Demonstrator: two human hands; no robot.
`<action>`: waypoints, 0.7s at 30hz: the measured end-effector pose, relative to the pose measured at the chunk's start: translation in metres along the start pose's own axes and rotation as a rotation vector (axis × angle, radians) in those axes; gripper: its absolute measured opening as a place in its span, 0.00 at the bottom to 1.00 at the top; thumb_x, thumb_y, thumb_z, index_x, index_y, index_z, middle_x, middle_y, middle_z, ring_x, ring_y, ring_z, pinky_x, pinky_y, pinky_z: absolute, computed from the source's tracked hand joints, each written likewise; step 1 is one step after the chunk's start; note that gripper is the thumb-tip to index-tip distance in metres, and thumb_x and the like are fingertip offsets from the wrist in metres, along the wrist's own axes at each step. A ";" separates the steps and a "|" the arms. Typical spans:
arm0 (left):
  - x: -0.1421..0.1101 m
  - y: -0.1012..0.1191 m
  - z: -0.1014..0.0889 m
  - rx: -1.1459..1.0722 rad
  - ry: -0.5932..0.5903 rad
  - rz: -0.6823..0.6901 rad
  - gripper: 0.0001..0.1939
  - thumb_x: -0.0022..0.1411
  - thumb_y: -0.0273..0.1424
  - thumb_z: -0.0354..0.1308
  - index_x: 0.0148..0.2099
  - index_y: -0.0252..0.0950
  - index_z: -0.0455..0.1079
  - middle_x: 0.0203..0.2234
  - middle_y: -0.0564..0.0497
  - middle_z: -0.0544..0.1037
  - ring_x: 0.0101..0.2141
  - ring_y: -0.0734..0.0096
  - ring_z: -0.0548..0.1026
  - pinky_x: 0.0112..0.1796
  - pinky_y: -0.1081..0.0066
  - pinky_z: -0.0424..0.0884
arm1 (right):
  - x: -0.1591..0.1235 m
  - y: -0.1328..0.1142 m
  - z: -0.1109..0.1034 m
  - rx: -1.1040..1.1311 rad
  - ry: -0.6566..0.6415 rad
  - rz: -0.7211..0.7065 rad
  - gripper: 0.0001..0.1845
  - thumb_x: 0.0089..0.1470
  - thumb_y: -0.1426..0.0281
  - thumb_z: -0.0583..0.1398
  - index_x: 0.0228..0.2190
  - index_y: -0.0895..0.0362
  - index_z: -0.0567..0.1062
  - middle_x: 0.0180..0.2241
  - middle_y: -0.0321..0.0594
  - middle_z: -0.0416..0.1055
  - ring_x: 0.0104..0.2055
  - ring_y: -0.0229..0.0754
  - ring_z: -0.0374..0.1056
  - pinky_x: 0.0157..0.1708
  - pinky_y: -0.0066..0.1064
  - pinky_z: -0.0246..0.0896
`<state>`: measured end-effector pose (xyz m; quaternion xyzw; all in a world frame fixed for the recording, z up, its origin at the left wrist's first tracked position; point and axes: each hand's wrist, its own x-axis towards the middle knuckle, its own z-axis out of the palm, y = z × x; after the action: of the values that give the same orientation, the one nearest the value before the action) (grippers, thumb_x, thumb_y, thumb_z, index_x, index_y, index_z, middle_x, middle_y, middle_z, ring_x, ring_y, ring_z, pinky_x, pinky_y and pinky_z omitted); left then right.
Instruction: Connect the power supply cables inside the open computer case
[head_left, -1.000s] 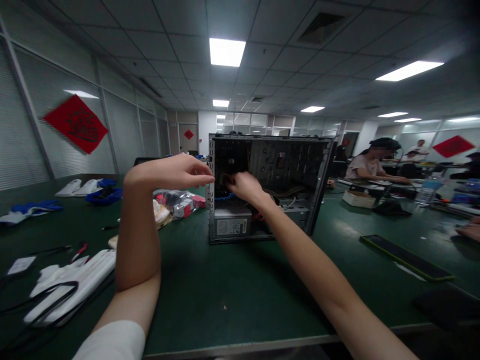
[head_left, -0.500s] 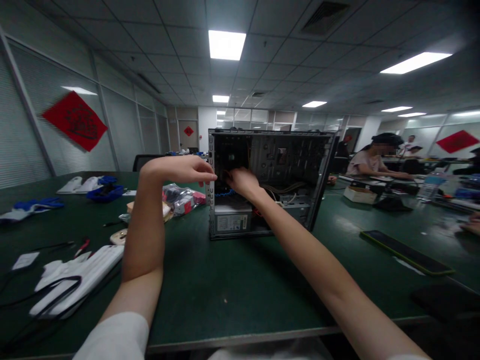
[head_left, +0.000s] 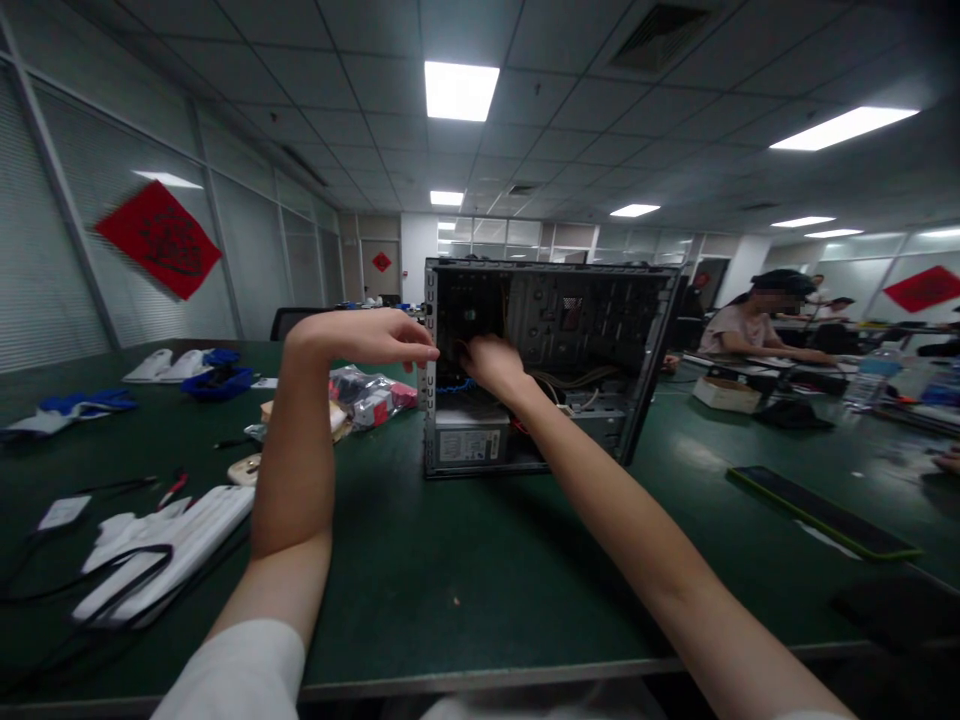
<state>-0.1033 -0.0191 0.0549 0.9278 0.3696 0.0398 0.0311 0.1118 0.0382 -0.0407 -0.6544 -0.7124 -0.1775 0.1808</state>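
Observation:
An uncovered desktop computer case [head_left: 547, 262] stands upright on the green table, its inside facing me. My left hand [head_left: 371, 337] is bent at the wrist by the case's left edge. One outstretched finger reaches across that edge, and the others hang apart beside it. Inside the case, on the left, my right hand [head_left: 491, 368] is closed, its fingertips in the dark by the board area. Whatever they pinch is too dark to name. Below this hand are blue cables [head_left: 454, 387] and the silver power supply [head_left: 471, 443]. Pale cables [head_left: 589, 400] run to its right.
Left on the green table [head_left: 405, 600] lie plastic-bagged parts [head_left: 375, 397], a white power strip [head_left: 165, 560] with a black cord, a blue tray [head_left: 217, 383] and gloves [head_left: 86, 402]. Rightward are a long black strip-like object [head_left: 821, 512], a small box [head_left: 726, 393] and a seated person [head_left: 750, 330].
The whole view has shifted slightly, so everything appears a little farther right. Both hands keep nearly the same place at the case.

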 end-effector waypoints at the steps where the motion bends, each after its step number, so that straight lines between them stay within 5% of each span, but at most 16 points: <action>1: 0.000 0.000 0.000 -0.002 0.002 0.003 0.30 0.70 0.51 0.51 0.55 0.32 0.79 0.45 0.43 0.85 0.43 0.63 0.80 0.41 0.73 0.70 | -0.001 -0.001 0.000 -0.002 0.002 -0.003 0.21 0.71 0.63 0.56 0.52 0.62 0.82 0.50 0.61 0.80 0.53 0.59 0.79 0.47 0.38 0.74; 21: 0.004 -0.008 0.002 -0.055 -0.011 0.036 0.31 0.69 0.52 0.53 0.59 0.33 0.78 0.48 0.42 0.85 0.45 0.61 0.81 0.43 0.72 0.72 | -0.004 -0.017 -0.005 0.061 -0.049 0.045 0.20 0.71 0.68 0.55 0.55 0.63 0.80 0.51 0.61 0.80 0.54 0.57 0.79 0.51 0.39 0.74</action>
<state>-0.1058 -0.0110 0.0523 0.9332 0.3517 0.0456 0.0579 0.0950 0.0307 -0.0388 -0.6687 -0.7067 -0.1355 0.1872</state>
